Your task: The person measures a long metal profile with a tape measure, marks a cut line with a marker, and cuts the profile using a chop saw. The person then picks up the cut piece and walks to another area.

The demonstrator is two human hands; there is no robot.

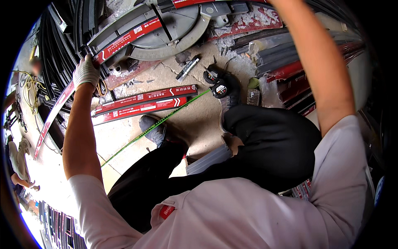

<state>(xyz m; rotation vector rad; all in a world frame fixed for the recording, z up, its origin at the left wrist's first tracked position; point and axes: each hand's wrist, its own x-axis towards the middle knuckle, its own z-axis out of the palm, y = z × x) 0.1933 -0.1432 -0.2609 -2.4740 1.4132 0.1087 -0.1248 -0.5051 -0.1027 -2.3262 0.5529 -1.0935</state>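
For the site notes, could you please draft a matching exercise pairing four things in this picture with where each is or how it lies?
Things:
1. left hand
2. tape measure case
3. green tape
4. grey shoe

Places or states:
A. stretched diagonally across the concrete floor
B. gloved, gripping a long red-wrapped profile
C. on the floor beside the mitre saw base
D. planted on the floor by the tape

Pairs: 1-B, 2-C, 3-A, 4-D

two tape measures (pixel 216 83), one saw (pixel 166 29)
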